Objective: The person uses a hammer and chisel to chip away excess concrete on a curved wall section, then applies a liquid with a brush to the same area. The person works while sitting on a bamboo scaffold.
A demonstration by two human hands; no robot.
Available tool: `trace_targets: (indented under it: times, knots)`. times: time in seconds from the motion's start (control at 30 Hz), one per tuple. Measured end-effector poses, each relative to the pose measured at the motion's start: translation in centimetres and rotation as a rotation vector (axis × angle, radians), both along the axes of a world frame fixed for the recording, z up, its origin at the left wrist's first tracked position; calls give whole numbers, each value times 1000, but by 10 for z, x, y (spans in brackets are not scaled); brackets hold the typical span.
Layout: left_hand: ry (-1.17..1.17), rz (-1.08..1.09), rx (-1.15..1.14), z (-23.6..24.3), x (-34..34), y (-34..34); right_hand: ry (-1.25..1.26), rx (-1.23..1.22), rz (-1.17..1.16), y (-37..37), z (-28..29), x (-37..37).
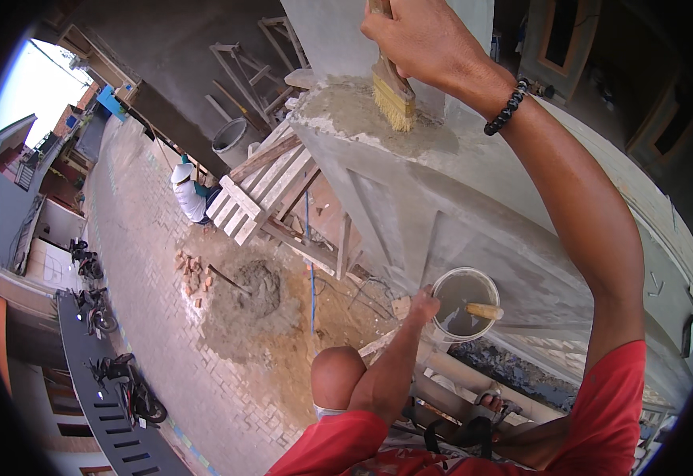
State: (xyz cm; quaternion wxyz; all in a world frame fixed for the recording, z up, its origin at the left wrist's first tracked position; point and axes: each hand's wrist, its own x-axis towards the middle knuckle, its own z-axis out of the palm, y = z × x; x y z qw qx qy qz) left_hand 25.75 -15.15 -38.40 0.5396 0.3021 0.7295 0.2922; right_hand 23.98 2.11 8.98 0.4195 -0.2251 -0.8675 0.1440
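Observation:
My right hand point(419, 38) is closed round the handle of a wide brush point(394, 97) with yellowish bristles. The bristle tips press on the wet grey cement along the top of a rendered wall point(473, 170). Lower down, my left hand point(423, 306) grips the rim of a white bucket point(491, 284) at its left side. Grey watery liquid point(456, 313) fills part of the bucket. A tool with a pale yellow handle point(483, 311) leans inside it; its lower end is hidden in the liquid.
A wooden plank platform point(255, 194) and a grey tub point(235, 139) stand left of the wall. Far below lie a wet mortar heap point(259, 289) and broken bricks point(193, 278). A person in a pale hat point(192, 194) sits near the platform. Motorcycles point(128, 389) line the paved lane.

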Motion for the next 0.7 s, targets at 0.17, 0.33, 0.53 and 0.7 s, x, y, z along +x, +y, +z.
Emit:
trace_targets:
  times: [0.17, 0.33, 0.53, 0.7]
  knots:
    - [31, 7, -21, 12, 3, 2, -402, -22, -144, -6, -1, 17]
    - [39, -19, 10, 11, 8, 6, 96, -105, -44, -6, -5, -6]
    - [-7, 7, 3, 15, 2, 1, -47, -55, -108, -5, -11, -13]
    - [8, -1, 45, 17, 6, 4, 350, -85, 37, 17, -26, -43]
